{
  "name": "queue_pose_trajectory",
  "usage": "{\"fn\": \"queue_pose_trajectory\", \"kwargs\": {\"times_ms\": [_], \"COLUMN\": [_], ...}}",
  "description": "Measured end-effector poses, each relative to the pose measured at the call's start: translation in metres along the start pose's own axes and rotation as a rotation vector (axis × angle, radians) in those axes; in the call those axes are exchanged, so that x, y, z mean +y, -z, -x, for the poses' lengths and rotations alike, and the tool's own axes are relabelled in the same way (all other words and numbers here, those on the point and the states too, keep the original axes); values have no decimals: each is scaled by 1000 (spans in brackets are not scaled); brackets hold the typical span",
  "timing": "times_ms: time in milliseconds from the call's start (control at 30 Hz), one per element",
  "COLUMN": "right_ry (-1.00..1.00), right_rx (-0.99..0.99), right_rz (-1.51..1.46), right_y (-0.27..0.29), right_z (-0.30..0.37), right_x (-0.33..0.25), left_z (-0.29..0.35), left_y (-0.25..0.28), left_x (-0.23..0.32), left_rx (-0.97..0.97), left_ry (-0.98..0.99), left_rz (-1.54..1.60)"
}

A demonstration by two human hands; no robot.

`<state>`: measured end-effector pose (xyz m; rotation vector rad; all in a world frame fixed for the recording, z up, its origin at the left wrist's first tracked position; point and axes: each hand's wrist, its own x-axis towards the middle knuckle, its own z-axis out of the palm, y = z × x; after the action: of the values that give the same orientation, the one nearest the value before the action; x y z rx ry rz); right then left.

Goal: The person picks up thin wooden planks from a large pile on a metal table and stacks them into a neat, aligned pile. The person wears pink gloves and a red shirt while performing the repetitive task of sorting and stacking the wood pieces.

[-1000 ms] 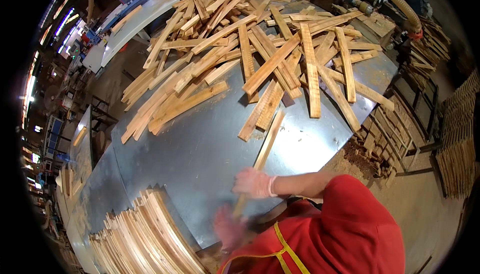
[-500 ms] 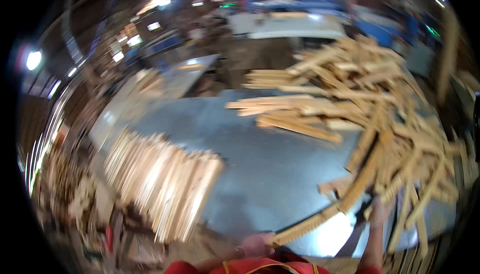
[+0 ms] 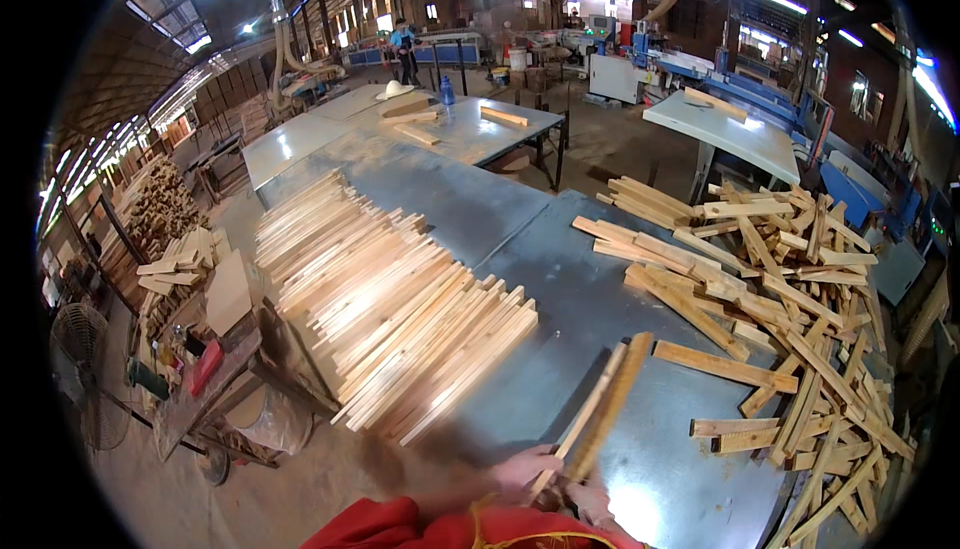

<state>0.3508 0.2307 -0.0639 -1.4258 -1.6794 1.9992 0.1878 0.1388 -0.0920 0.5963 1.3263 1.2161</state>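
Close to my body at the table's near edge, both hands are together on two slats. My left hand (image 3: pixel 525 467) is closed around the lower part of a pale wooden slat (image 3: pixel 590 399). Just to its right, my right hand (image 3: pixel 590 499) is closed at the low end of a second, darker-edged wooden slat (image 3: pixel 615 404). The two slats stand tilted side by side, pointing away from me over the grey metal table (image 3: pixel 510 369). To the left lies a long row of slats (image 3: pixel 400 304), laid side by side. On the right is a jumbled heap of slats (image 3: pixel 800 289).
Left of the table stands a small cluttered stand (image 3: pixel 225 379) with a red object on it; a fan (image 3: pixel 80 374) is beyond. A hat (image 3: pixel 393 91) and a blue bottle (image 3: pixel 447 91) rest on the far tabletop. Another person (image 3: pixel 403 49) is in the background.
My view has swung to the right relative to the row, showing more of it. My right hand has come from the heap to beside my left, and two slats now stand raised together.
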Motion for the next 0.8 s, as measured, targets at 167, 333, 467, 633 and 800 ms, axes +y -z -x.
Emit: {"fn": "queue_pose_trajectory", "kwargs": {"times_ms": [167,333,467,633,800], "right_ry": [51,15,48,23,171], "right_rx": [-551,-552,-183,276,884], "right_rz": [208,-451,-157,-356,233], "right_y": [-37,18,77,184,349], "right_z": [-22,-53,-37,-28,-43], "right_x": [6,54,58,101,35], "left_z": [-48,-52,-21,2,-46], "left_y": [46,47,131,142,120], "left_x": [-34,6,-45,15,-6], "left_rx": [445,399,749,803,768], "left_ry": [-31,32,-178,212,-16], "left_rz": [-1149,-965,-1452,-1763,-1814]}}
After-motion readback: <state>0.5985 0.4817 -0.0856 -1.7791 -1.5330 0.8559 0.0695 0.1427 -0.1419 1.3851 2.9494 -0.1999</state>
